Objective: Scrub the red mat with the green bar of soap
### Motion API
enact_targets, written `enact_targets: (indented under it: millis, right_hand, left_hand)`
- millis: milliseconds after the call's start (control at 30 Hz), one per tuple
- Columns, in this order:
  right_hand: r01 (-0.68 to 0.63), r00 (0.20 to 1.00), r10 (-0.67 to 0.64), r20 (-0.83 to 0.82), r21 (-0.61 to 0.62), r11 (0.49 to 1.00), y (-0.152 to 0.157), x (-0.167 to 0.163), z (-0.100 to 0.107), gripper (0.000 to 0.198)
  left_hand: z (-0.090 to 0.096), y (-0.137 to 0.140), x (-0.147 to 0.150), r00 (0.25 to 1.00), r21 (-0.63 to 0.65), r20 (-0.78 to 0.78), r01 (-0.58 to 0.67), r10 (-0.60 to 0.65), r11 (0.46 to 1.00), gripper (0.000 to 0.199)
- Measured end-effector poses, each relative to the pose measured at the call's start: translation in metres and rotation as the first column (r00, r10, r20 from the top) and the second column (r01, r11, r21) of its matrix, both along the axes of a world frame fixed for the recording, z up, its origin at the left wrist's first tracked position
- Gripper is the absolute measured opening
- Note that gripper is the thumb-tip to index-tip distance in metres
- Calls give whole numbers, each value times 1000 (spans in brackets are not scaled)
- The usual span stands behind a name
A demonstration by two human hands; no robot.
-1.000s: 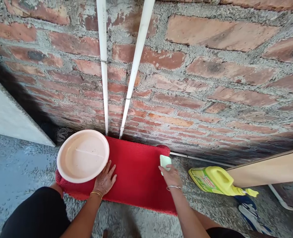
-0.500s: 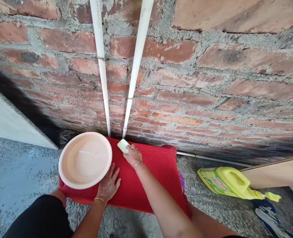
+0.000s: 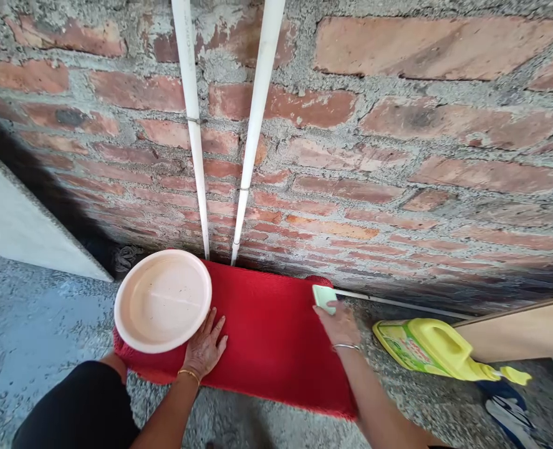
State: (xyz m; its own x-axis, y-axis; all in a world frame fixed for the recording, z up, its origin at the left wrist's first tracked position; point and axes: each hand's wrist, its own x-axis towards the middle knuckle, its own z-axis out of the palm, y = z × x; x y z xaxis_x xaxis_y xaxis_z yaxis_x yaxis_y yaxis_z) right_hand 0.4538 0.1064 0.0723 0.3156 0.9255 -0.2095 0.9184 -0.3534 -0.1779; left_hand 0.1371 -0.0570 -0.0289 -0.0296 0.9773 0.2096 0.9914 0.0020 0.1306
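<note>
My right hand (image 3: 338,325) is closed around a flat, pale green palm-sized block (image 3: 324,298), at the far right corner of a red cloth (image 3: 267,330). Whether the block is a brush or soap I cannot make out, as its underside is hidden. My left hand (image 3: 206,348) lies flat on the cloth with its fingers spread, just beside a pale pink basin (image 3: 164,345). The basin rests on the left end of the cloth and appears to hold water. What supports the cloth is covered by it.
Behind the cloth rises a brick wall (image 3: 318,149) with two white pipes (image 3: 252,137). A yellow jug (image 3: 437,346) lies on the rough floor at right, beside a board (image 3: 519,330) and a shoe (image 3: 510,415). A pale panel (image 3: 28,218) leans at left.
My right hand has moved to the right across the cloth with the pale green block, from near the basin to the far right corner. My left hand has stayed in place.
</note>
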Motion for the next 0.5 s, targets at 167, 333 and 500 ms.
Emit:
enact_targets:
  millis: [167, 333, 500]
  right_hand:
    - [-257, 953, 243, -181, -60, 964, -22, -142, -1, 36]
    - [-524, 839, 505, -201, -54, 850, -38, -242, -10, 34]
    - [-592, 805, 579, -131, -90, 801, -34, -235, -14, 35]
  left_hand:
    - [-5, -1, -2, 1000, 0, 13, 5, -5, 1000, 47]
    - [-5, 1, -3, 1000, -3, 22, 16, -16, 1000, 44]
    - [-5, 1, -3, 999, -18, 39, 17, -16, 1000, 47]
